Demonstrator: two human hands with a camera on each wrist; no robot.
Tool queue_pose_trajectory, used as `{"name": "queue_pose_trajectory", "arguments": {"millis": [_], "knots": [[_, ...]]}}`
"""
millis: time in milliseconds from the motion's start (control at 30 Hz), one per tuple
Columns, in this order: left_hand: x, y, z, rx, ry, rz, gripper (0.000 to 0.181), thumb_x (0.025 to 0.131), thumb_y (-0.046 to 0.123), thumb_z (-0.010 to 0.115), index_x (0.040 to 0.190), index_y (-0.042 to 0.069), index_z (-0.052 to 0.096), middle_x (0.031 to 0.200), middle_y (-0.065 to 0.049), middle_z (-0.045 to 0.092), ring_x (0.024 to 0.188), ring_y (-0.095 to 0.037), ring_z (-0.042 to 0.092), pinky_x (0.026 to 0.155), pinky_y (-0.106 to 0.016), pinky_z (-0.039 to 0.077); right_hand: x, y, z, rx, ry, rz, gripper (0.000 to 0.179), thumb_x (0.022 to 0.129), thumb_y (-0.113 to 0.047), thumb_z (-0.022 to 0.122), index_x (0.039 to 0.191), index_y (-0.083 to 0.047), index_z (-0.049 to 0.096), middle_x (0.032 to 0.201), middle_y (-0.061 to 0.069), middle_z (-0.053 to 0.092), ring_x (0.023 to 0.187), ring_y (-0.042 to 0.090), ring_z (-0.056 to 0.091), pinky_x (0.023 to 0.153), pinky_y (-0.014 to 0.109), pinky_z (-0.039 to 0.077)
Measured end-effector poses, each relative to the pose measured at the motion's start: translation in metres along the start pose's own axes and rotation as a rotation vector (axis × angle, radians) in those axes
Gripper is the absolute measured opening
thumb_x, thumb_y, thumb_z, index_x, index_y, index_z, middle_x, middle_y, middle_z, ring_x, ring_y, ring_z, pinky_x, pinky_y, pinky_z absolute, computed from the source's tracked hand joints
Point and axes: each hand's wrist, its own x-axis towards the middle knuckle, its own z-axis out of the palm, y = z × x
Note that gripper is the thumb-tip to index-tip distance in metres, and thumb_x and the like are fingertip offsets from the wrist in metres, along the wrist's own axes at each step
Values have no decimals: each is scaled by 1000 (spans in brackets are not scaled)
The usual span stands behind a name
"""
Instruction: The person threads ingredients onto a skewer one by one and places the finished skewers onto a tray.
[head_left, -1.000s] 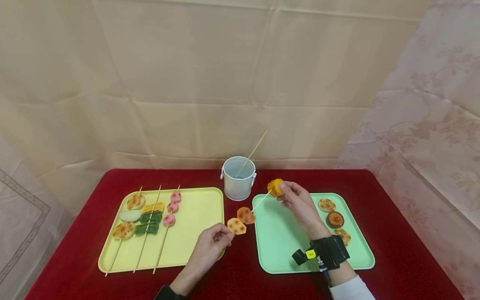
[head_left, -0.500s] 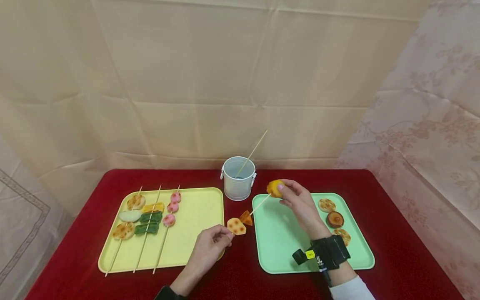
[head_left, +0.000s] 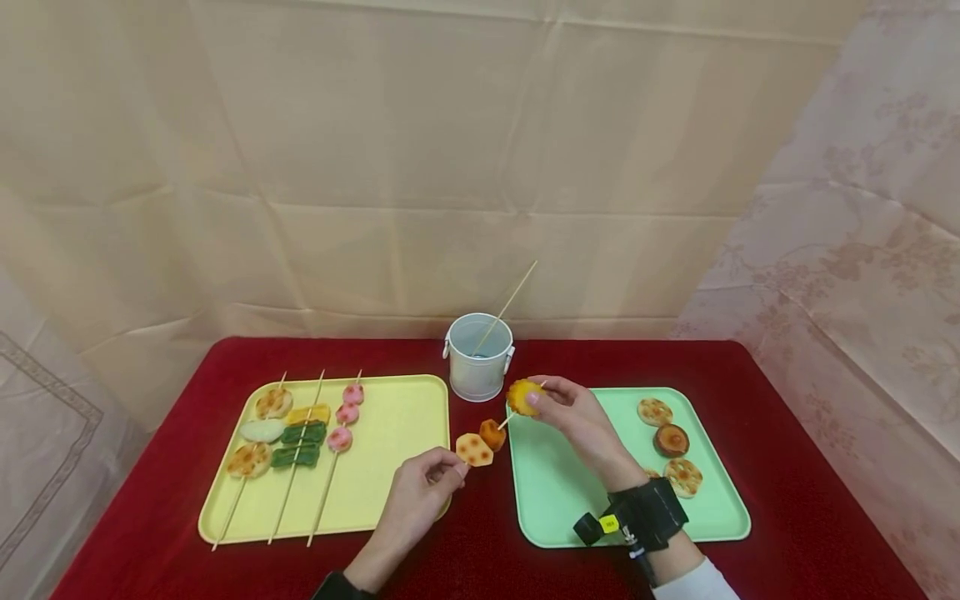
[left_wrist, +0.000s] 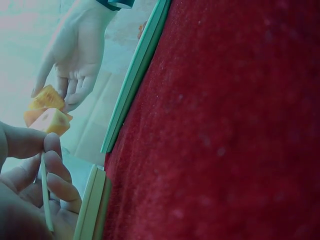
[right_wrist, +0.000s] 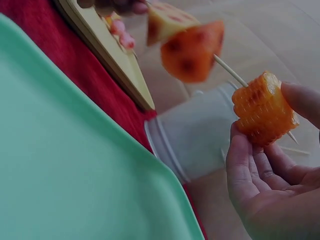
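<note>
Pinching skewered corn piece (right_wrist: 262,111) between right fingers (right_wrist: 240,157); left fingers (left_wrist: 52,143) grip skewer (right_wrist: 230,70) just beside pale spotted slice (head_left: 474,450).

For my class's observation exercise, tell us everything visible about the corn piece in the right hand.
The corn piece is a short, golden-yellow chunk with kernel rows, browned patches and a glossy, plastic-like look. The skewer runs through it at a slant, its pointed tip protruding. The right hand pinches it between thumb and fingers, off the green tray. Bare skewer separates it from the orange piece.
</note>
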Motion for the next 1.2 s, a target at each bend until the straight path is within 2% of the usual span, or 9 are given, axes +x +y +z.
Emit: {"name": "queue_pose_trajectory", "arguments": {"millis": [133,267,400,533,667,900,1067,1200], "knots": [[-1,2,0,-20,19,-20,13,94,15,74,91,3,75,77,-2,70,70,-14,64,66,-24,49,-2,3,9,-4,-27,-10,44,98,-26,73,132,1,62,120,14,70,107,25,68,99,42,53],[-1,3,1,-21,27,-54,16,93,17,76,91,2,76,76,-3,70,67,-12,62,63,-24,47,-3,7,15,-29,-27,3,46,97,-24,74,133,3,62,120,14,71,106,24,68,95,35,53],[-1,4,1,-13,32,-64,16,93,17,76,90,2,75,75,-3,69,65,-11,60,61,-23,46,-3,8,18,-8,-33,-1,46,97,-20,74,132,5,61,118,16,71,103,23,69,95,38,55],[-1,5,1,-35,22,-47,12,91,12,75,91,0,75,77,-3,69,66,-10,58,63,-23,46,-3,8,18,-2,-32,0,43,97,-20,74,131,4,61,116,14,71,102,22,69,96,43,55],[0,5,0,-60,-20,-23,9,91,5,72,96,-2,74,84,-7,71,71,-10,61,66,-23,48,-2,7,17,-2,-24,-5,42,98,-19,73,131,5,62,115,14,71,101,21,69,93,40,56],[0,2,-4,6,-74,0,12,94,9,73,103,1,77,88,-4,72,71,-13,64,62,-24,48,-2,5,17,5,-21,-13,43,97,-18,74,131,5,62,113,14,70,100,22,68,90,36,58],[-1,2,-6,42,-76,14,10,93,11,77,96,2,80,79,-3,74,69,-9,65,62,-23,49,-4,5,20,-7,-52,-19,43,96,-20,75,131,3,63,115,14,70,102,23,69,95,43,56],[-1,2,-7,54,-75,18,10,93,13,78,90,3,80,74,-3,72,67,-8,64,61,-22,48,-5,6,21,-49,-73,-11,46,96,-25,76,132,-1,64,120,13,70,105,24,70,96,41,54]]}}
